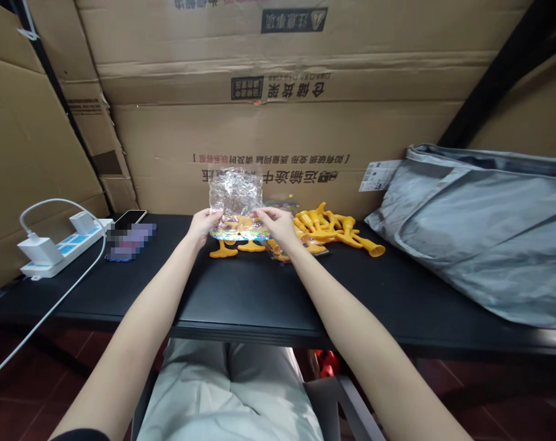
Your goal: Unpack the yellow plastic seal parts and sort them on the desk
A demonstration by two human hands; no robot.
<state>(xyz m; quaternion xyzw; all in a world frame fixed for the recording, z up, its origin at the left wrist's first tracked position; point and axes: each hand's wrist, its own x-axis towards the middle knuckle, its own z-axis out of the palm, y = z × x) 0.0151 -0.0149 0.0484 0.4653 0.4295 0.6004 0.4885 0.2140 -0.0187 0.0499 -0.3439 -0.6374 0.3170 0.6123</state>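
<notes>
A clear plastic bag [235, 193] with a shiny, colourful lower edge is stretched upright between my two hands above the table. At its left side my left hand [203, 225] pinches the film between thumb and fingers. My right hand [278, 223] grips the opposite side the same way. Below and behind the bag lie yellow plastic pieces [251, 246], partly seen through the film. Beside my right hand rests another clear packet [317, 250] with yellow pieces in or under it; I cannot tell which. A heap of yellow plastic pieces [333, 226] spreads to the right.
On the black table [254, 294], a white power strip [68, 245] with plugged chargers and a cable stands left, near a phone [130, 219] and a blurred-out flat item [131, 242]. A grey fabric bag [484, 239] fills the right side. Cardboard [278, 128] walls the back.
</notes>
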